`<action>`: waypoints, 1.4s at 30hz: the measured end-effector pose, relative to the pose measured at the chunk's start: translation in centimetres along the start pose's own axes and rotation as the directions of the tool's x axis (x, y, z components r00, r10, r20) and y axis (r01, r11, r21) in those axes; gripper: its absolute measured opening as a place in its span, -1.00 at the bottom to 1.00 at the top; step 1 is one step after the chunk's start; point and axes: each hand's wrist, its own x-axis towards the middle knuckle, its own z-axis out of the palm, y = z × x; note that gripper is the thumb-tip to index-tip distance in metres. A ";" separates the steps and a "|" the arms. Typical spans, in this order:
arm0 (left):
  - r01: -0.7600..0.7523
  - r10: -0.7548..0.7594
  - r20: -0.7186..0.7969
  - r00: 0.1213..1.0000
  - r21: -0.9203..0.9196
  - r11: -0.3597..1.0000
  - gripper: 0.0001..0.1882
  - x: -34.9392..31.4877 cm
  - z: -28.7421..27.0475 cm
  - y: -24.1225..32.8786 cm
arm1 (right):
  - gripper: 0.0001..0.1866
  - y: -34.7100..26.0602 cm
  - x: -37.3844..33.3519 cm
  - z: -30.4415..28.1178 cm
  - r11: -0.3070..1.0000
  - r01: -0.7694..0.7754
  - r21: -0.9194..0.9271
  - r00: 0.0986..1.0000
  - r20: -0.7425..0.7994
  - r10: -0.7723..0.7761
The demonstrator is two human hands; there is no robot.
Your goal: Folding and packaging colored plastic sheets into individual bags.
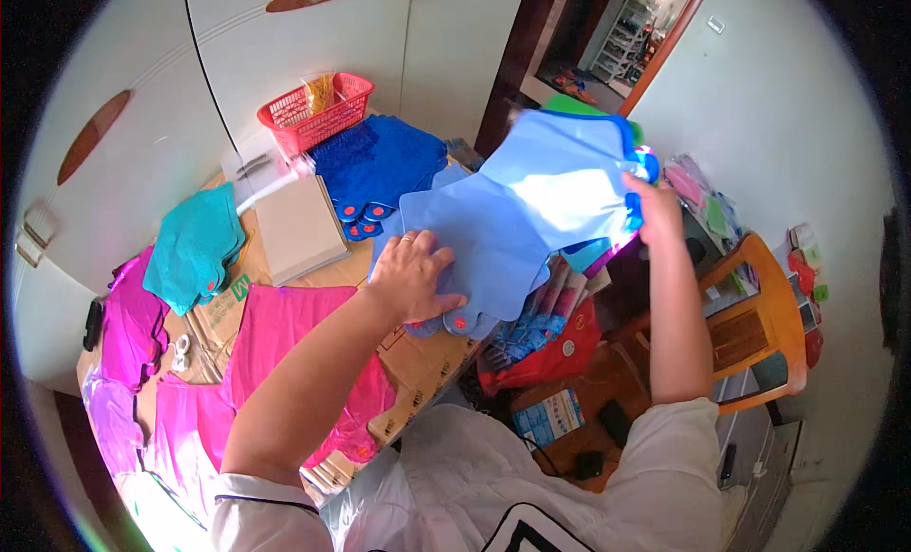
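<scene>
**Light-blue sheet [560, 177] in mid-handling, other colours lying apart**

We see much of the sorting laid out by colour on the cardboard-covered table [418, 391]: a dark-blue pile [380, 158], a teal pile [197, 248], a hot-pink pile [294, 329] and a purple pile [133, 315], each lying apart from the light blue. These seem settled for the moment, as neither hand touches them.

The light blue is the unfinished part. Our right hand [657, 210] pinches the far edge of the light-blue sheet, thumb on top, and holds it up beyond the table's right side; we cannot tell how many layers are in that grip. Our left hand [413, 279] grasps nothing: it lies spread on the light-blue pile [484, 234] at the table's right edge, just beside a tab with a red dot. Whether the raised sheet is joined to the one under our left palm, we cannot tell.

Below the raised sheet, a red bag [569, 348] holds packets. As we judge it, the light blue remains to be settled flat; how many sheets are left does not show.
</scene>
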 end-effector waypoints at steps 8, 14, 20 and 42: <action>0.004 -0.007 -0.041 0.999 -0.057 0.998 -0.27 0.1 1.1 -1.0 | -0.79 -2.3 4.4 -4.7 0.985 0.120 -0.123 0.975 -0.173 -0.141; 0.056 -0.054 0.048 0.997 -0.024 0.998 -0.22 0.4 0.1 -0.9 | -0.72 -6.1 5.7 -5.6 0.984 0.086 -0.154 0.961 -0.247 -0.123; 0.071 -0.076 0.073 0.994 0.064 0.995 -0.19 1.2 -0.2 -0.3 | -0.78 -5.9 6.2 -6.5 0.979 0.102 -0.175 0.974 -0.183 -0.134; -0.111 -0.713 -0.376 0.592 -0.914 0.390 -0.90 -34.4 -5.1 8.0 | -0.94 -7.1 -27.4 22.8 -0.162 0.912 0.378 -0.388 0.661 -0.642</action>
